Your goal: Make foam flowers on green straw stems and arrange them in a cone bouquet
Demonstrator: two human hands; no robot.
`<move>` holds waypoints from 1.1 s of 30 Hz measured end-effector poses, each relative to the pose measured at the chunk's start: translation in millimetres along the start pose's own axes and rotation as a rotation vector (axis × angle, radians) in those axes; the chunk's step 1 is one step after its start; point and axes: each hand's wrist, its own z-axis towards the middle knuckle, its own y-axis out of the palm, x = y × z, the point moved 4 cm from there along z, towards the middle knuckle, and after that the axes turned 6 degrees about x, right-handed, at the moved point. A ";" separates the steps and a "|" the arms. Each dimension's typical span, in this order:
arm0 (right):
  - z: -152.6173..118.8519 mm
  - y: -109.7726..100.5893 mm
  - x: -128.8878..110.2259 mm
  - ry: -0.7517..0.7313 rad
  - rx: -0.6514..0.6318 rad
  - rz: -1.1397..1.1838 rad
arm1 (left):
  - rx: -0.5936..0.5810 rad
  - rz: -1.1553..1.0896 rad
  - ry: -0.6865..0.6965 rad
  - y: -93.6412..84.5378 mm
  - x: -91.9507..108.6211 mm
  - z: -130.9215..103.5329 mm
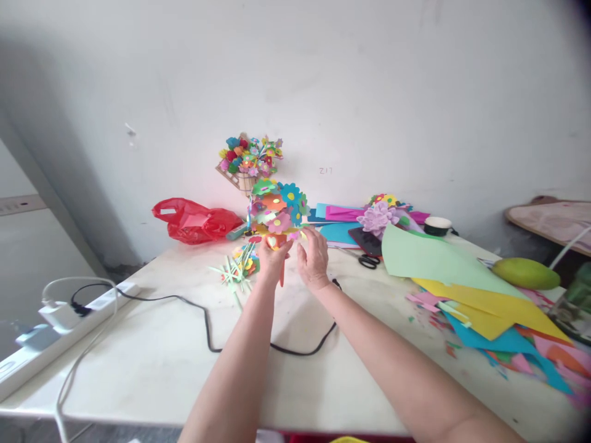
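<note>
Above the counter (305, 387), note the left grip (271, 259) closed around the base of the flower bunch (277, 202) and the right grip (314, 259) just beside, fingers spread apart. Judge as light, with soft, easily creased petals (279, 223); hold low, beneath the flower heads.

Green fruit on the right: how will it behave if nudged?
Likely to roll: the green fruit is a rounded oval lying on its side. Probably firm rather than floppy, since its outline looks full. It may shift the loose pale green sheet next to it.
</note>
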 end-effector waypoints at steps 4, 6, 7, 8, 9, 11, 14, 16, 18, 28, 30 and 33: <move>-0.5 -3.0 0.6 -0.022 -0.005 -0.015 | -0.032 0.003 -0.016 -0.1 -4.8 -8.1; -1.2 -3.8 0.1 -0.043 -0.025 -0.027 | -0.045 -0.001 -0.019 -0.1 -7.7 -10.2; -1.8 -3.8 -0.6 -0.059 -0.042 -0.028 | -0.045 -0.005 -0.021 -0.3 -8.8 -11.0; -2.6 -3.6 -1.5 -0.076 -0.064 -0.026 | -0.038 -0.010 -0.024 -0.8 -9.6 -11.8; -3.5 -3.1 -2.6 -0.094 -0.088 -0.020 | -0.028 -0.018 -0.022 -1.4 -9.8 -12.5; -5.7 -1.9 -5.4 -0.133 -0.138 -0.006 | -0.012 -0.036 -0.006 -2.6 -8.9 -14.4; -9.0 -0.3 -9.8 -0.194 -0.195 0.015 | -0.016 -0.075 0.027 -3.2 -7.2 -17.3; -11.1 0.3 -10.8 -0.210 -0.222 0.034 | -0.039 -0.105 0.027 -2.6 -8.0 -18.6; -12.8 0.1 -8.6 -0.179 -0.233 0.066 | -0.070 -0.131 0.014 -1.6 -9.2 -19.6; -10.3 -4.7 31.0 0.620 0.015 0.469 | -0.390 -0.232 -0.196 3.0 -1.4 -32.6; -11.5 -1.5 33.6 0.748 0.024 0.534 | -0.412 -0.258 -0.235 2.0 -1.4 -34.6; -17.9 5.5 34.2 0.909 -0.013 0.617 | -0.421 -0.312 -0.289 0.1 -2.5 -36.2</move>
